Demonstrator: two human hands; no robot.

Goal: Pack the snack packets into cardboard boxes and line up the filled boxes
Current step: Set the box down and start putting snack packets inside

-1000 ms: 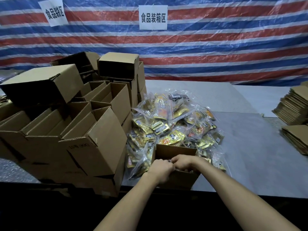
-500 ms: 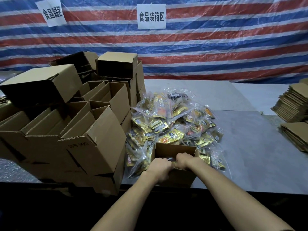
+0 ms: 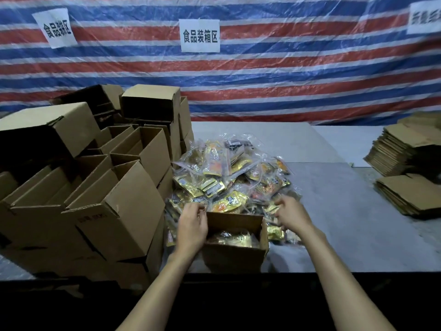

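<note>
Head view: open cardboard box (image 3: 232,258), glossy crinkly snack packets (image 3: 229,170) heaped behind.

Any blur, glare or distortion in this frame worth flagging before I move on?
Head view: the right hand and the top-right sign are blurred, while the left hand is sharper. Head view: wide-angle distortion curves the tarp stripes and the table edges. Head view: the light is dim, with glare on the snack packets and near-black below the table's front edge.
</note>
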